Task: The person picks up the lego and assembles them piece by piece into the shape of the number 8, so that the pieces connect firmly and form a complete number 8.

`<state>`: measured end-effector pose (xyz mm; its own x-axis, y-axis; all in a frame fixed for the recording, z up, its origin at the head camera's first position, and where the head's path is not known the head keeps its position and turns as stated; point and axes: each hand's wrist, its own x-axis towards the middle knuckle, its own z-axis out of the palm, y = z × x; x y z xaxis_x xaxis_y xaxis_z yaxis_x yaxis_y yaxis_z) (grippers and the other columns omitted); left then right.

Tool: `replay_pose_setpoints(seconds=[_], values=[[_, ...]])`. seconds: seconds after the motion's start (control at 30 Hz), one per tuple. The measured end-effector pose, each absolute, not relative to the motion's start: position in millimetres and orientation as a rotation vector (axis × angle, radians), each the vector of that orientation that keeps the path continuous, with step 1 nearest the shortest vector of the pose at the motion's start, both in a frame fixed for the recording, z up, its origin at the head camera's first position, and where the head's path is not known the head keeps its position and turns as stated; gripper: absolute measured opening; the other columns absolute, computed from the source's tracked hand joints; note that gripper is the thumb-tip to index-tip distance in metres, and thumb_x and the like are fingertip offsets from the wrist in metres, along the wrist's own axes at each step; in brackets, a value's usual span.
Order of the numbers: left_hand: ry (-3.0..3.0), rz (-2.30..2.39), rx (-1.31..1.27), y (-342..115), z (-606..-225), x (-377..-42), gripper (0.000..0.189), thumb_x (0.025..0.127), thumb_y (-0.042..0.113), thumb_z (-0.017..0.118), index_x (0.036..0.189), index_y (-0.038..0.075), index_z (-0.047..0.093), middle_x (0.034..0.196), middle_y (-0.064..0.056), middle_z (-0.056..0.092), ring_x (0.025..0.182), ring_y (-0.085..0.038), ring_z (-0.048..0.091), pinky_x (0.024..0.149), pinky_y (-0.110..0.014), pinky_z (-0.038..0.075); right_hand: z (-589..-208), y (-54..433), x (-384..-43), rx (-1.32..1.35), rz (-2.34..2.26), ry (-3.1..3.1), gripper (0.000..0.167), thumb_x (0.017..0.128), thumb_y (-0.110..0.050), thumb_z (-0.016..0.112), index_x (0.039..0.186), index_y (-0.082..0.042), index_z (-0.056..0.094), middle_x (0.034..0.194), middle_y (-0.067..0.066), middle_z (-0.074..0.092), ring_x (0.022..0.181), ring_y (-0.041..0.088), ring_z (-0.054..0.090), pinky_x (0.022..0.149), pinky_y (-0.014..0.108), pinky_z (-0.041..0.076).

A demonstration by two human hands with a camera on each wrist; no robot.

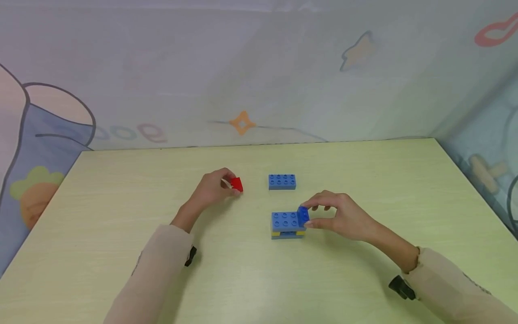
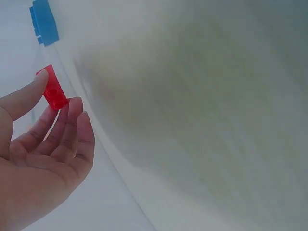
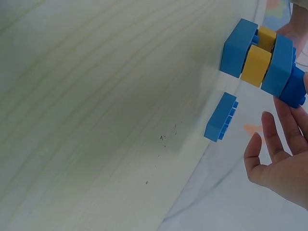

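Observation:
My right hand (image 1: pixel 344 216) pinches a small dark blue brick (image 1: pixel 302 216) between thumb and fingers, at the right end of a stack's top. That stack has a long blue brick (image 1: pixel 285 220) above, yellow bricks (image 3: pixel 256 65) in the middle, and another long blue brick (image 3: pixel 238 48) at the bottom. In the right wrist view the dark blue brick sits against the studded side of the top brick. Left of the stack, my left hand (image 1: pixel 212 186) holds a small red brick (image 1: pixel 237 184) between thumb and fingertips. The red brick's studs show in the left wrist view.
A separate long blue brick (image 1: pixel 282 182) lies studs up on the pale wooden table (image 1: pixel 101 216), behind the stack. A printed cloth (image 1: pixel 182 67) hangs along the table's back edge.

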<state>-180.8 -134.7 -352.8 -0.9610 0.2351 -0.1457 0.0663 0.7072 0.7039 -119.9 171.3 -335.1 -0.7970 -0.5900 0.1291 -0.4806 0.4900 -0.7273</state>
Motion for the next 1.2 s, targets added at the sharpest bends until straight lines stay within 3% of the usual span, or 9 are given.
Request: replay_pose_setpoints(seconds=[0.5,0.7,0.87,1.2], values=[[2.706,1.095,0.533,-105.1,-337.4,-142.0,0.037,0.081,0.012,0.069,0.115,0.002,0.058,0.099,-0.008,0.055,0.084,-0.020,0.053,0.064,-0.026,0.046,-334.1,170.6,-119.9,-0.912,-1.191,2.591,0.033,0.076,-0.010,0.074,0.107,-0.004,0.065,0.097,-0.002,0.063,0.089,0.026,0.053,0.074,0.041,0.045],[2.691,1.129,0.525,-92.9,-328.1,-123.8,0.036,0.079,0.013,0.072,0.110,0.004,0.058,0.094,-0.001,0.056,0.082,-0.016,0.051,0.058,-0.025,0.044,-333.6,170.6,-120.5,-0.889,-1.173,2.594,0.033,0.077,-0.012,0.073,0.107,-0.004,0.065,0.098,-0.001,0.063,0.090,0.026,0.053,0.075,0.041,0.045],[2.704,1.117,0.556,-84.8,-318.4,-110.9,0.027,0.078,0.015,0.073,0.101,0.008,0.061,0.094,0.002,0.055,0.082,-0.016,0.051,0.061,-0.025,0.045,-334.1,171.0,-121.1,-0.894,-1.167,2.598,0.033,0.077,-0.014,0.073,0.107,-0.004,0.065,0.098,-0.001,0.063,0.090,0.026,0.054,0.075,0.041,0.045],[2.712,1.086,0.644,-74.5,-317.3,-98.7,0.028,0.079,0.018,0.072,0.103,0.008,0.062,0.097,0.001,0.055,0.083,-0.016,0.051,0.066,-0.025,0.045,-334.2,170.5,-121.2,-0.894,-1.172,2.595,0.032,0.077,-0.013,0.073,0.107,-0.005,0.066,0.098,-0.001,0.063,0.090,0.025,0.054,0.075,0.041,0.045]])
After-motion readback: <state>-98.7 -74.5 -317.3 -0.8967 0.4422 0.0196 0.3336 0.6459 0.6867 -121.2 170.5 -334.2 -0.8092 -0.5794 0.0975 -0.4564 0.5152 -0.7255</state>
